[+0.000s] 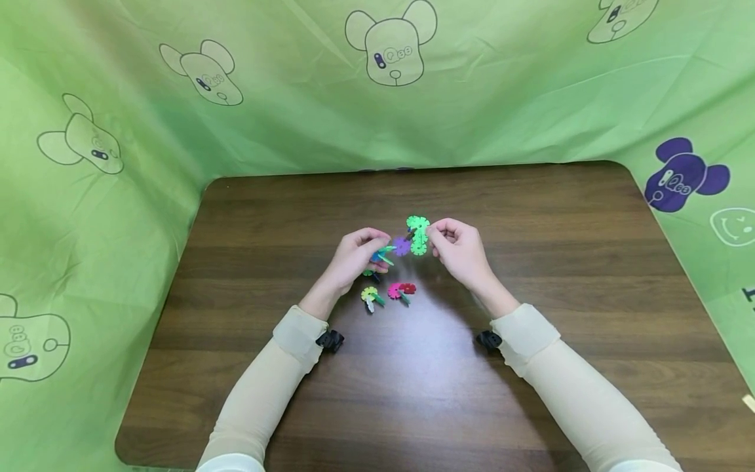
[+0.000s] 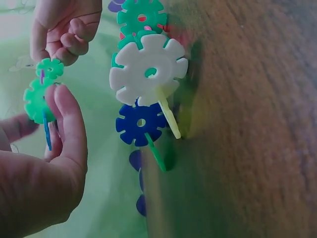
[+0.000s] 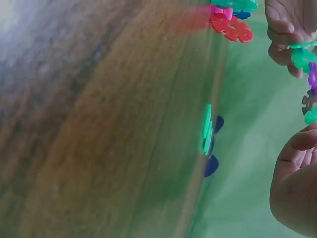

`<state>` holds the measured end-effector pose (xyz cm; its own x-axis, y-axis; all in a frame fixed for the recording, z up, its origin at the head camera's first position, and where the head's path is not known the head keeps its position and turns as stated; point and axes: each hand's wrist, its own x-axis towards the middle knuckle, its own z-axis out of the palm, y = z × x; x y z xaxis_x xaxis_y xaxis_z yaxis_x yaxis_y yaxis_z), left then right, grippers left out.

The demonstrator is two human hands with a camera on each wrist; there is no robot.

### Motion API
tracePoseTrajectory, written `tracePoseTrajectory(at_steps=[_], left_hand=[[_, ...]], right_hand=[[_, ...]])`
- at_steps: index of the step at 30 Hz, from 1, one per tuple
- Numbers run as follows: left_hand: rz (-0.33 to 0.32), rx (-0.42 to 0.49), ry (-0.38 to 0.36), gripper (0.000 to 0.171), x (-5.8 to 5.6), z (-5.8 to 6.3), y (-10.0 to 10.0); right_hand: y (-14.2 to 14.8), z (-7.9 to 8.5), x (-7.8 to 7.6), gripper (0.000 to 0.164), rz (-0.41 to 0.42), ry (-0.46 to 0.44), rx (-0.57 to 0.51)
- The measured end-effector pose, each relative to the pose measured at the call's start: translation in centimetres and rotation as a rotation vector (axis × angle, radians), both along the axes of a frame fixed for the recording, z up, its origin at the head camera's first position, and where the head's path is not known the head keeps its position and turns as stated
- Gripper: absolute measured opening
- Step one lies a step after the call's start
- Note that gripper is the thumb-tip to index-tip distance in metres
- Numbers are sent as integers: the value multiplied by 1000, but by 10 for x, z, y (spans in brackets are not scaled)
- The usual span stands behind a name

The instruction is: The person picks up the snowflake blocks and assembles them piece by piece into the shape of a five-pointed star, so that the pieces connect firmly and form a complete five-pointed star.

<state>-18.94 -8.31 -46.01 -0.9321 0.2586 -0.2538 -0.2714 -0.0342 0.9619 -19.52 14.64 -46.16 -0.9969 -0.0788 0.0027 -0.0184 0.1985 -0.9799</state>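
Notched plastic snowflake discs are linked in a short chain between the two hands. My left hand [image 1: 352,254] pinches the blue and green end; the left wrist view shows a green disc [image 2: 36,103] by its fingertips, with a blue disc [image 2: 47,131] slotted into it. The purple disc [image 1: 402,246] stands out in the middle, followed by a brown disc [image 3: 309,102]. At the other end, my right hand [image 1: 461,247] has thumb and finger on a green disc [image 3: 311,116]. In the head view, several green discs [image 1: 419,248] overlap beside the right fingertips.
Nearer on the wooden table [image 1: 436,406] are a yellow disc [image 1: 369,294] joined to white and green ones, and a pink disc [image 1: 394,290] joined to red and green ones. A dark blue disc [image 2: 141,123] stands close by. Green printed cloth [image 1: 307,124] surrounds the table.
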Motion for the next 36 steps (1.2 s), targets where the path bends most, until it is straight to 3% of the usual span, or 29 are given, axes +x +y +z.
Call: tracePoseTrajectory(at_steps=[7,14,17,23,29,36], left_hand=[[-106,-112,76,24,-1,-2,4],[-165,-160,133,23,1,-1,6],[-159,-158,139,22,2,-2,7],[-126,-147,183,18,4,-3,10],[-67,-159,288,15,8,-5,16],[-29,-66,271,16,9,-6,21]], right_hand=[[-1,0,3,21,34,46,-12],[-1,-1,5,6,25,87,-125],[-1,0,5,8,33,85,-185],[0,1,4,30,91,89,-207],[-3,1,5,30,71,148,-188],[-5,1,7,27,28,186,-210]])
